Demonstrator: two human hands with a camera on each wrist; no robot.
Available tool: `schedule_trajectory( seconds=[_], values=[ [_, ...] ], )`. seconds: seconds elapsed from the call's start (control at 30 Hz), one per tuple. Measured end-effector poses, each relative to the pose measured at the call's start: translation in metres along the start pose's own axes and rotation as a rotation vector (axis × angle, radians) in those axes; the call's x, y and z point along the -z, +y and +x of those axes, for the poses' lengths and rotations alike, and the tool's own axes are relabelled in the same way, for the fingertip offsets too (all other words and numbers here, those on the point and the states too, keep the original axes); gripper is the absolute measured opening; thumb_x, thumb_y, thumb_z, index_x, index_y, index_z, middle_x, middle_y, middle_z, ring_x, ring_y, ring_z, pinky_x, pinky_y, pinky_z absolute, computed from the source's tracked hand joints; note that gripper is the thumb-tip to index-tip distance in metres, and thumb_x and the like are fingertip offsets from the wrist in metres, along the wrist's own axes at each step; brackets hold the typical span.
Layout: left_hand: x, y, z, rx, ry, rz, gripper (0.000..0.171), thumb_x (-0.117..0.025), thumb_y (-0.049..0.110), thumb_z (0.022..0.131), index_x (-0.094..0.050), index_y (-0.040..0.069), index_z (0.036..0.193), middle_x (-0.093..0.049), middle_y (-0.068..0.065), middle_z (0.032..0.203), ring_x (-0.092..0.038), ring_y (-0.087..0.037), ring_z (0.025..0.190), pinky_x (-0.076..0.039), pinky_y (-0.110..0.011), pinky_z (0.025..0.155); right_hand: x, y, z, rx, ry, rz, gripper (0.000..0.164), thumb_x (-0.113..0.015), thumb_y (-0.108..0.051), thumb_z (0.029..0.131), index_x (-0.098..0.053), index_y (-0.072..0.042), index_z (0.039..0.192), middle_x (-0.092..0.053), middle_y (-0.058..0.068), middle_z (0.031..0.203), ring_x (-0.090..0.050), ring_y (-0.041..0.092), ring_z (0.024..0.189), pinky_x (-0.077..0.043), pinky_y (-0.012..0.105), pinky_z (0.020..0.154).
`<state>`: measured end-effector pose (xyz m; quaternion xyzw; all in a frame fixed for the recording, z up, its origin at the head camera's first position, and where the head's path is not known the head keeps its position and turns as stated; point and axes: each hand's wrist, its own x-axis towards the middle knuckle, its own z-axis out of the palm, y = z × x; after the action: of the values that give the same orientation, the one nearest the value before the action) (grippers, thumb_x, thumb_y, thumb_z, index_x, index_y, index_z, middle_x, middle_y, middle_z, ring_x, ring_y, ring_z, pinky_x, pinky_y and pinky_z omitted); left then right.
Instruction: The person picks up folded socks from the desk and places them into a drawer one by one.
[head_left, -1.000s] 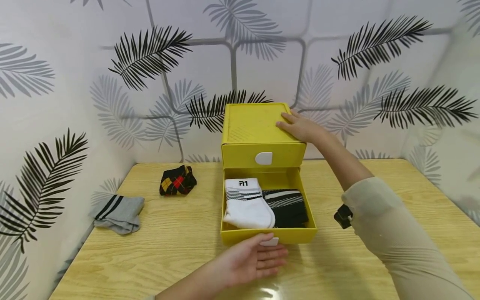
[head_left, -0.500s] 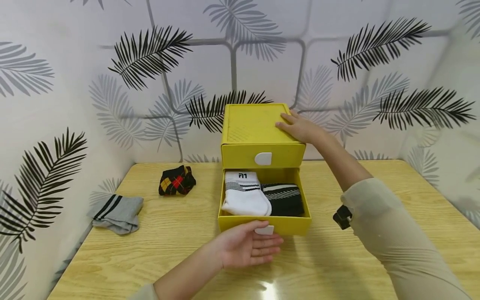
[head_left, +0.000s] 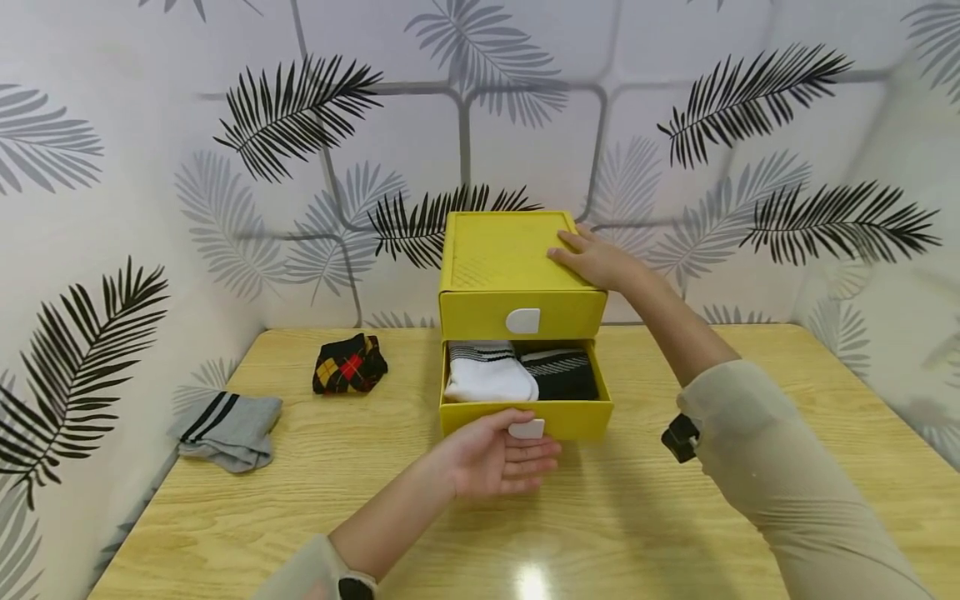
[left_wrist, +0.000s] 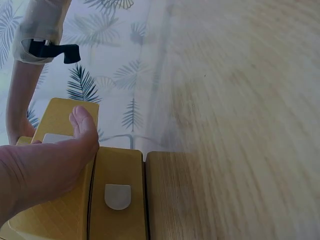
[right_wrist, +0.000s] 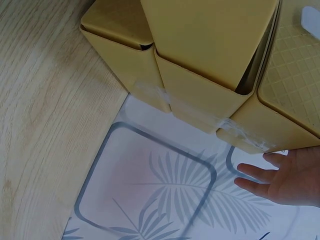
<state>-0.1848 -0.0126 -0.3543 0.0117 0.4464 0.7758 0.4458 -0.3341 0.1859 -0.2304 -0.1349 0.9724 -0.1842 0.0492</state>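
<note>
In the head view, a yellow drawer box (head_left: 517,250) stands at the back of the table, one yellow drawer (head_left: 577,421) partly out. That drawer holds a white sock (head_left: 491,379) and a black patterned sock (head_left: 561,375). My left hand (head_left: 495,458) touches the drawer's front beside its white pull tab (head_left: 527,429), palm sideways, fingers straight and thumb near the upper edge. My right hand (head_left: 600,260) rests on the box's top at its right edge, fingers spread. The right wrist view shows its fingers (right_wrist: 257,172) partly, beside the box's side wall (right_wrist: 200,95).
To the left lie a folded grey sock (head_left: 228,429) with black stripes and a dark argyle sock (head_left: 349,364). A patterned wall (head_left: 525,133) rises right behind the box. Below the pulled-out drawer, another closed drawer (left_wrist: 120,165) shows in the left wrist view.
The drawer has slid back into the box, covering the top of the white sock. My left hand has moved forward with it, while the right hand has stayed on the box.
</note>
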Motion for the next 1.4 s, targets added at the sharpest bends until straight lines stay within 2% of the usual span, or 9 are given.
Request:
schedule_trajectory(
  seconds=[0.23, 0.53, 0.73, 1.13, 1.3, 1.4],
  values=[
    [0.003, 0.012, 0.015, -0.041, 0.055, 0.014, 0.052, -0.051, 0.036, 0.077, -0.046, -0.003, 0.110, -0.051, -0.013, 0.107, -0.049, -0.023, 0.097, -0.029, -0.038, 0.087, 0.000, 0.002, 0.000, -0.012, 0.003, -0.001, 0.066, -0.023, -0.055, 0.082, -0.007, -0.017, 0.134, 0.008, 0.007, 0.135, 0.002, 0.031, 0.120, -0.004, 0.051, 0.091],
    [0.009, 0.027, 0.033, -0.087, 0.134, 0.024, 0.053, -0.049, 0.037, 0.077, -0.047, -0.005, 0.110, -0.052, -0.013, 0.107, -0.045, -0.025, 0.101, -0.029, -0.039, 0.087, 0.000, 0.002, -0.001, -0.008, -0.002, 0.009, 0.066, -0.024, -0.055, 0.082, -0.009, -0.017, 0.134, 0.008, 0.008, 0.135, 0.002, 0.031, 0.120, -0.005, 0.050, 0.091],
    [0.012, 0.034, 0.044, -0.118, 0.171, 0.034, 0.052, -0.048, 0.035, 0.078, -0.047, -0.007, 0.109, -0.052, -0.014, 0.106, -0.050, -0.024, 0.095, -0.031, -0.039, 0.086, 0.000, 0.002, -0.002, -0.011, 0.006, 0.014, 0.065, -0.024, -0.054, 0.082, -0.009, -0.017, 0.134, 0.007, 0.008, 0.135, 0.001, 0.031, 0.120, -0.005, 0.050, 0.091],
    [0.023, 0.047, 0.055, -0.128, 0.179, 0.039, 0.051, -0.047, 0.035, 0.078, -0.046, -0.006, 0.110, -0.051, -0.013, 0.108, -0.047, -0.023, 0.099, -0.031, -0.035, 0.086, -0.001, 0.000, -0.001, 0.004, 0.012, 0.016, 0.065, -0.025, -0.053, 0.083, -0.010, -0.016, 0.134, 0.007, 0.008, 0.135, 0.001, 0.032, 0.119, -0.004, 0.050, 0.091],
    [0.029, 0.041, 0.056, -0.138, 0.117, 0.087, 0.052, -0.049, 0.036, 0.080, -0.044, -0.002, 0.115, -0.048, -0.009, 0.113, -0.045, -0.022, 0.101, -0.030, -0.037, 0.087, 0.001, -0.002, -0.003, 0.009, 0.012, 0.020, 0.064, -0.025, -0.051, 0.083, -0.010, -0.015, 0.134, 0.007, 0.009, 0.135, 0.002, 0.031, 0.119, -0.004, 0.049, 0.091],
    [0.035, 0.034, 0.056, -0.113, 0.099, 0.106, 0.050, -0.048, 0.034, 0.081, -0.042, 0.000, 0.117, -0.043, -0.010, 0.118, -0.044, -0.023, 0.102, -0.028, -0.038, 0.088, 0.002, -0.001, -0.003, 0.011, 0.011, 0.023, 0.065, -0.025, -0.052, 0.083, -0.010, -0.015, 0.134, 0.008, 0.009, 0.135, 0.002, 0.031, 0.119, -0.004, 0.050, 0.091]
  ],
)
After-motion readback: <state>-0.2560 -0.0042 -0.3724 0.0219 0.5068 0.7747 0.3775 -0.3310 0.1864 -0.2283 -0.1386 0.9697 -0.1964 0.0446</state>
